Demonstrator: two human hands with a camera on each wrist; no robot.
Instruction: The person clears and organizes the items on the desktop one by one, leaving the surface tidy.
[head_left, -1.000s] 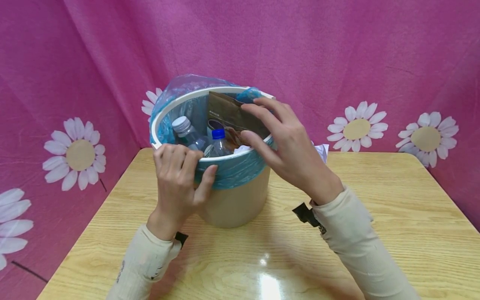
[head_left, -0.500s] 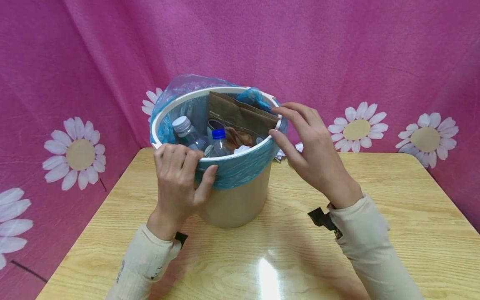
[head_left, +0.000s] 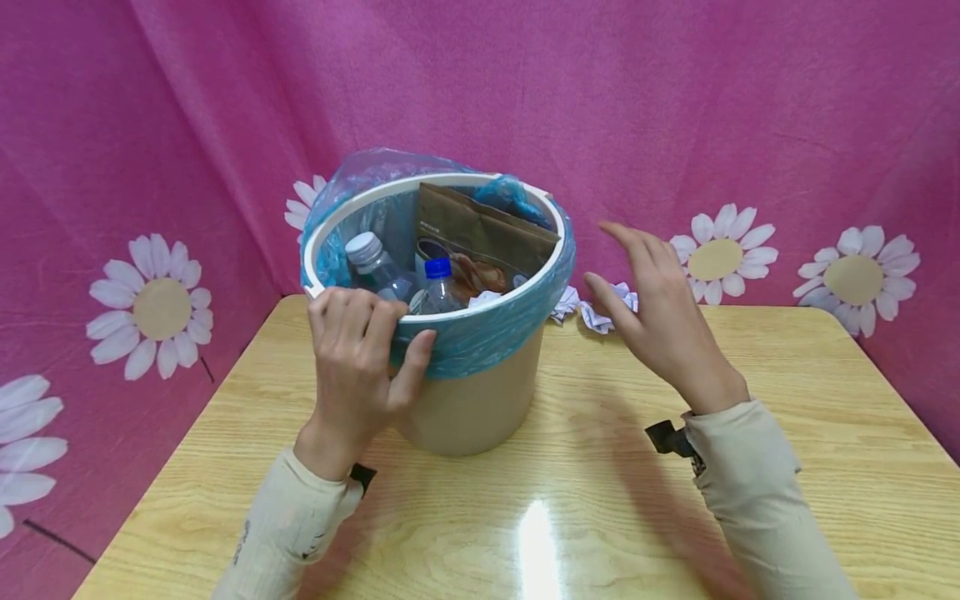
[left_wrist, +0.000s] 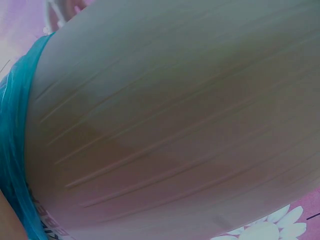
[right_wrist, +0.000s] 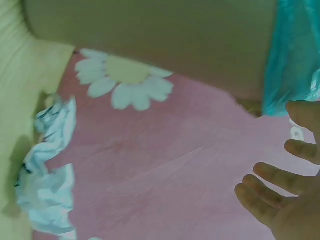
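The bin point(head_left: 468, 404) is gripped by the left hand point(head_left: 356, 358), middle left — the right hand point(head_left: 663, 321) is held spread, middle right.

This looks like a small curtained-off corner indoors — whether of a home or an office is unclear. Pink cloth point(head_left: 600, 100) printed with large white daisies point(head_left: 161, 308) hangs in folds behind and along both sides of a wood-grain desk point(head_left: 847, 417) — its glossy top catching a bright reflection point(head_left: 538, 554).
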